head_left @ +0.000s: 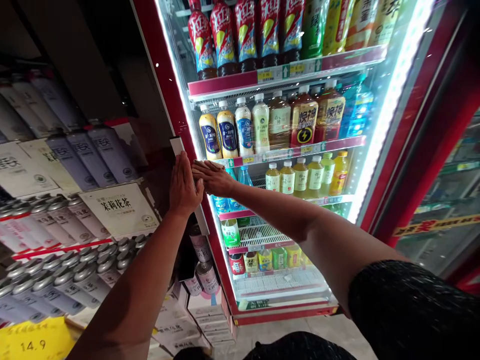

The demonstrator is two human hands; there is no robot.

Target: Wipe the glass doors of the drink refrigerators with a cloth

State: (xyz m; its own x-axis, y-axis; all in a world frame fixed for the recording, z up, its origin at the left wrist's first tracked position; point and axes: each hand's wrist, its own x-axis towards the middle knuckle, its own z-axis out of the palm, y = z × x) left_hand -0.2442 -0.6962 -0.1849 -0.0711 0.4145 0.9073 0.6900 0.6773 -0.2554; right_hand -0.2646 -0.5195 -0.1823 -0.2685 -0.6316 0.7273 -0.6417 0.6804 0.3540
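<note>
At your far left a yellow paper price sign marked 14.9 [33, 344] lies below shelved lavender metal cans with grey tops [69, 287]; right of these stands a white printed card [119, 209]. Next, your left hand [183, 189] rests flat over the long, pale door handle [176, 146], fingers together and pointing up. The handle runs along the left red frame of a lit glass-front drinks cooler [165, 80]. Your right hand [215, 178] is just beside the left, fingers extended leftward at the handle, palm hidden; cannot tell whether the two touch. Behind the glass: red-labelled plastic bottles [245, 32] on top, white-capped yellow bottles with dark blue labels [228, 132] below.
</note>
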